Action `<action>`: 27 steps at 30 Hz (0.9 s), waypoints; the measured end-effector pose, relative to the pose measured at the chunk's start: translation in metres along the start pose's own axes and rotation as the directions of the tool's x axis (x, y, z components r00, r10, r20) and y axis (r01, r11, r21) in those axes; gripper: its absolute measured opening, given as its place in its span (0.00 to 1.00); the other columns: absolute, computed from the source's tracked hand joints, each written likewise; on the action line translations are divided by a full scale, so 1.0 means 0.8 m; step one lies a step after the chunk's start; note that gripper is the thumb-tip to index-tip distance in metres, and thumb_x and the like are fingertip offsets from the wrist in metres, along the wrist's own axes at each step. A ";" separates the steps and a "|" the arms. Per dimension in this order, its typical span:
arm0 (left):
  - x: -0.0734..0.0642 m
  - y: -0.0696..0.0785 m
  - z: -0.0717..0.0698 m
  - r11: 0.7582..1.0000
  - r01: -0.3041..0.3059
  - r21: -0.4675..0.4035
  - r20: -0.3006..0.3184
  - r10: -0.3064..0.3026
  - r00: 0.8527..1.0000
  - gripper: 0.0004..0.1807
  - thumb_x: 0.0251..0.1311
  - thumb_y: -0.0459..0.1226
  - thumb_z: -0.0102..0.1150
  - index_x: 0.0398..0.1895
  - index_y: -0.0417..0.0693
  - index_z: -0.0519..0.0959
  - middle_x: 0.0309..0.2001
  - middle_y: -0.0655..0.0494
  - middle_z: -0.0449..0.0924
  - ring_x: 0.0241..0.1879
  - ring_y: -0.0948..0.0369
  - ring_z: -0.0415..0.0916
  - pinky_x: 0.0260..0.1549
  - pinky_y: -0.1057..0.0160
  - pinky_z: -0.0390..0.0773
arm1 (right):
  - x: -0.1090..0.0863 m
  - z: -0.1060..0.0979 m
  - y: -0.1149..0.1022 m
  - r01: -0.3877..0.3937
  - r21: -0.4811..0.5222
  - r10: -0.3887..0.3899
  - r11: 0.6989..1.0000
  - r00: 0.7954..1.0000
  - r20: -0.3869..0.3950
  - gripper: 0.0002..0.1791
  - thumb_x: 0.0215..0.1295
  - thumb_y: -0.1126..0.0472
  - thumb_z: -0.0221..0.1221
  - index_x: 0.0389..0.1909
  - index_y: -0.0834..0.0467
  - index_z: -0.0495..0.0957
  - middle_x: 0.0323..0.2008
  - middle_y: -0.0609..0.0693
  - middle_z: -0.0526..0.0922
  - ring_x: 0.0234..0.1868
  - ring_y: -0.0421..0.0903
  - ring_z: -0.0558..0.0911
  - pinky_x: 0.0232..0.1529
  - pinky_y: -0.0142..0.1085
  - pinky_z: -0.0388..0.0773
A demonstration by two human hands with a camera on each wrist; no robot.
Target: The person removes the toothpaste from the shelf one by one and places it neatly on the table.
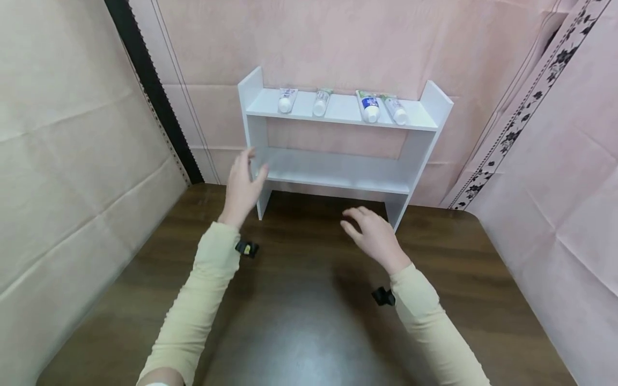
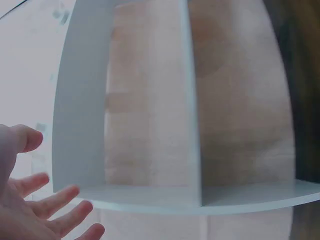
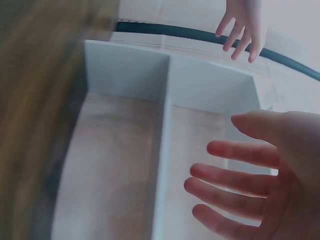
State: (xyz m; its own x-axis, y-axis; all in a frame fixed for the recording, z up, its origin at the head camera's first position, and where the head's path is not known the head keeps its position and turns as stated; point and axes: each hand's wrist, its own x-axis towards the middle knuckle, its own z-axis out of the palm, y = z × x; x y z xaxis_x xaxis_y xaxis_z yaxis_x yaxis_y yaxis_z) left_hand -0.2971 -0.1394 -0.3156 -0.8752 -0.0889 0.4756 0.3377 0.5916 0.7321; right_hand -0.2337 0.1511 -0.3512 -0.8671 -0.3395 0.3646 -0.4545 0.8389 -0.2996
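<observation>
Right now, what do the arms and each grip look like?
The left grip and right grip are ungloved hands. Left sleeve and right sleeve are cream and wrinkled. The left wrist camera is black with a yellowish mark; the right wrist camera is black.

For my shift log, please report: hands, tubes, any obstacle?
Left hand and right hand empty. Four tubes lying on top shelf, caps toward the person. No obstacle visible in front of tubes.
</observation>
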 end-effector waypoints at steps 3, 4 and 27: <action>0.030 0.007 -0.010 0.999 0.007 -0.049 -0.027 -0.009 1.000 0.36 0.68 0.47 0.50 0.75 0.53 0.51 0.70 0.46 0.59 0.69 0.50 0.57 0.68 0.47 0.58 | 0.025 -0.013 -0.012 0.013 0.001 -0.013 1.000 1.000 0.011 0.21 0.70 0.51 0.54 0.60 0.55 0.75 0.56 0.55 0.79 0.54 0.55 0.80 0.50 0.51 0.77; 0.040 0.010 -0.013 0.998 0.011 -0.059 -0.036 -0.014 0.999 0.37 0.68 0.48 0.50 0.76 0.54 0.49 0.72 0.47 0.57 0.71 0.51 0.55 0.69 0.48 0.57 | 0.033 -0.017 -0.016 0.021 0.001 -0.021 1.000 1.000 0.012 0.22 0.71 0.51 0.54 0.61 0.55 0.74 0.58 0.56 0.78 0.56 0.55 0.79 0.52 0.51 0.77; 0.164 0.028 -0.025 0.967 -0.032 -0.252 -0.051 0.020 0.998 0.42 0.67 0.39 0.47 0.77 0.71 0.38 0.77 0.60 0.48 0.69 0.62 0.58 0.67 0.61 0.59 | 0.179 -0.072 -0.107 0.299 -0.108 -0.299 0.948 0.954 0.022 0.37 0.67 0.58 0.57 0.75 0.50 0.54 0.72 0.61 0.57 0.73 0.59 0.58 0.68 0.56 0.62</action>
State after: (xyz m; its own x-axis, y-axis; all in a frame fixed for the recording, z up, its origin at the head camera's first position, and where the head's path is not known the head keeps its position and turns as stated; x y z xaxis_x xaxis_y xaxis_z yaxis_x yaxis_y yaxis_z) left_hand -0.3977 -0.1540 -0.2271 -0.8495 -0.1180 0.5142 0.4419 0.3732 0.8157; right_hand -0.3071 0.0549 -0.2226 -0.6960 -0.5841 0.4177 -0.6683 0.7396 -0.0793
